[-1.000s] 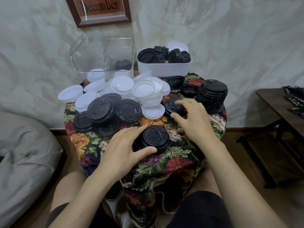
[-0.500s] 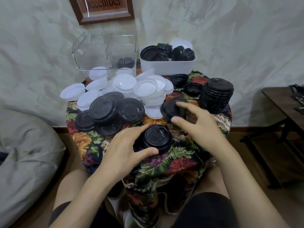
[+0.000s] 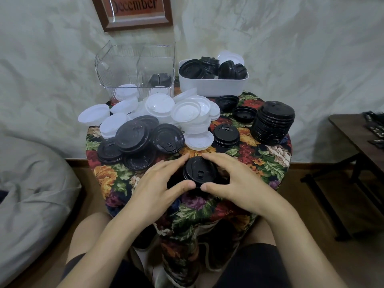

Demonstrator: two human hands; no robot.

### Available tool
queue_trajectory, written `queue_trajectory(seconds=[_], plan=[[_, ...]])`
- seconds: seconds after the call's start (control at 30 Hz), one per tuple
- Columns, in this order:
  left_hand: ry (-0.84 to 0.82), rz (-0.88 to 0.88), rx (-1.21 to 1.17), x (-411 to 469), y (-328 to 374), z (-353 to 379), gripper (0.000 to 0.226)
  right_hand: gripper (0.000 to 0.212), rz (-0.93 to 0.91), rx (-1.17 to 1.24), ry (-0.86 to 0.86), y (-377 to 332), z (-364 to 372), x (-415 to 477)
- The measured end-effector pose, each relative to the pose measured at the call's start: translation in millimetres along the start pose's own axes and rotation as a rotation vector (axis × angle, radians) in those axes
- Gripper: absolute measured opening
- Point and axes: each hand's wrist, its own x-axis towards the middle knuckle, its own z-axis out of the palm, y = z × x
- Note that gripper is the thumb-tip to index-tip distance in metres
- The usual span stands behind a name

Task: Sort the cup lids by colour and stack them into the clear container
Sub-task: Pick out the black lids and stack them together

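Note:
A short stack of black lids (image 3: 200, 171) sits on the floral cloth at the near middle of the round table. My left hand (image 3: 158, 189) and my right hand (image 3: 239, 183) curl round it from either side, thumbs at the front, fingertips at the back. At the back left stands the clear container (image 3: 135, 65), which holds some white lids (image 3: 126, 92) and black lids (image 3: 161, 79). Loose white lids (image 3: 182, 113) lie heaped in front of it, loose black lids (image 3: 135, 138) on the left. A single black lid (image 3: 226, 135) lies beyond my right hand.
A tall stack of black lids (image 3: 274, 123) stands at the table's right edge. A white bin (image 3: 214, 86) full of black lids is at the back right. A dark side table (image 3: 357, 138) is to the right, a grey cushion (image 3: 31, 183) to the left.
My right hand lifted a black lid from the middle of the table, then came back to the near stack. The stack's top lid looks different. Both hands now hold that stack.

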Motion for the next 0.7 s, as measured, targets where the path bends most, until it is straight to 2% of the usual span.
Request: queue_trajectory(seconds=[0.17, 0.47, 0.63, 0.7], plan=[[0.005, -0.006, 0.009, 1.8, -3.1, 3.0, 0.075, 0.075, 0.006, -0.02, 0.002, 2.6, 1.9, -0.7], [0.0, 0.024, 0.157, 0.2, -2.9, 4.9, 0.087, 0.081, -0.017, -0.027, -0.006, 13.2, 6.0, 2.5], [0.071, 0.014, 0.152, -2.5, 8.1, 4.5, 0.092, 0.069, -0.011, 0.247, -0.09, 23.3, -4.3, 5.4], [0.085, 0.004, 0.148, -3.5, 10.4, 4.7, 0.089, 0.054, 0.009, 0.351, 0.045, 27.1, -13.7, 11.9]])
